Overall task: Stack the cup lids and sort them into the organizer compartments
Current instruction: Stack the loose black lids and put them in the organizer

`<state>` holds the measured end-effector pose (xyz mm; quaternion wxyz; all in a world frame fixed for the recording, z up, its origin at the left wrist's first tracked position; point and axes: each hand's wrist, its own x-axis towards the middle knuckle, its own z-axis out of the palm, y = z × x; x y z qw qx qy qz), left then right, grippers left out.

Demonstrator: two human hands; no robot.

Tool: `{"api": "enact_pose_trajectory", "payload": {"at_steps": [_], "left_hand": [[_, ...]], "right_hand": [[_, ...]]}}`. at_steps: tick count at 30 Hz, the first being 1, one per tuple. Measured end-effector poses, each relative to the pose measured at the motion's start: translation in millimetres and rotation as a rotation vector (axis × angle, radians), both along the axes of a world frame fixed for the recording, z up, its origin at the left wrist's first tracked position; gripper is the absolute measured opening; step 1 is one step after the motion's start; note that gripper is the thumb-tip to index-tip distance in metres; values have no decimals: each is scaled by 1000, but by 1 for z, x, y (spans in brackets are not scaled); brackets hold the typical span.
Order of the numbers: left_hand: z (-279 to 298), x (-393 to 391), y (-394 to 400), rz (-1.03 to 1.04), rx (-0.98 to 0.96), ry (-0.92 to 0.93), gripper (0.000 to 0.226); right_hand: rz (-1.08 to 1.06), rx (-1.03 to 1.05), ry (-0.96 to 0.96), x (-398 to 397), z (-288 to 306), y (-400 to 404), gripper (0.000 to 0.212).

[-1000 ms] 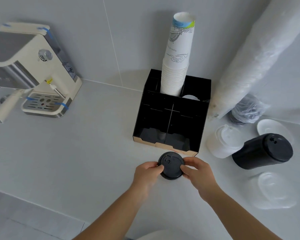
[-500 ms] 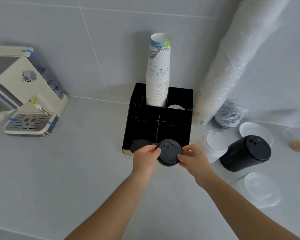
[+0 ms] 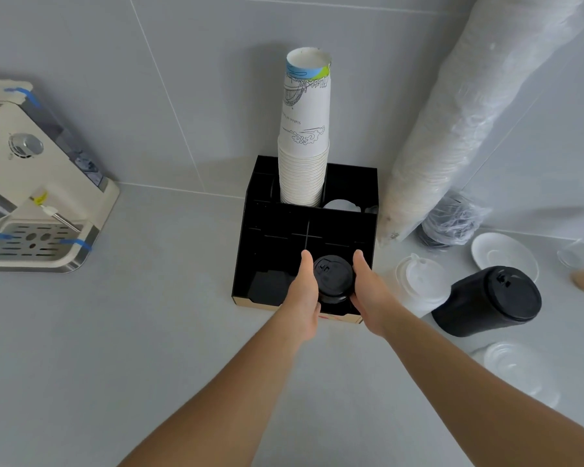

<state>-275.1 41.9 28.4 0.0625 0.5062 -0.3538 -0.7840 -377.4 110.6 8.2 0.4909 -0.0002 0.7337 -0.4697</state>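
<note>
hands on a short stack of black lids point(image 3: 333, 281), one at each side: my left hand point(image 3: 304, 291) presses flat against its left edge with fingers extended and close together, my right hand point(image 3: 371, 291) mirrors it on the right edge, so the stack is clamped between the two rather than gripped by curled fingers. the stack sits over the front right compartment of the black organizer point(image 3: 250, 230), at about the level of its front wall; whether it rests on the compartment floor i cannot tell, as my hands hide its lower part. the top lid faces up with its sip tab visible. front left compartment holds something dark and low, not identifiable. at the rear, a tall stack of paper cups point(image 3: 305, 136) stands upright in a back compartment, and a white lid point(image 3: 341, 205) shows in the compartment just right of it. right of the organizer on the counter point(image 3: 149, 332): a stack of white lids point(image 3: 418, 284) just beside it, a larger stack of black lids lying tilted point(image 3: 489, 301), clear lids point(image 3: 516, 369) nearer me, a white saucer point(image 3: 503, 256) behind. a long plastic-wrapped sleeve of cups point(image 3: 469, 112) leans against the wall. coffee machine point(image 3: 31, 183) stands well apart at left.
</note>
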Motion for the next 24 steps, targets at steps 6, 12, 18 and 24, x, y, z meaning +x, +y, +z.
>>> {"api": "enact_pose_trajectory", "payload": {"at_steps": [6,12,18,24], "left_hand": [[0,-13,-8,46,70,-80,83],[0,-16,-9,50,98,-130,89],[7,-20,-10,-1,104,-158,90],[12,-19,-7,-18,96,-155,93]], "right_hand": [[-74,73,-36,5,9,-14,101],[-88,106,-58,4,10,-20,80],[-77,149,-71,6,10,-25,81],[-87,104,-63,8,17,-20,76]]}}
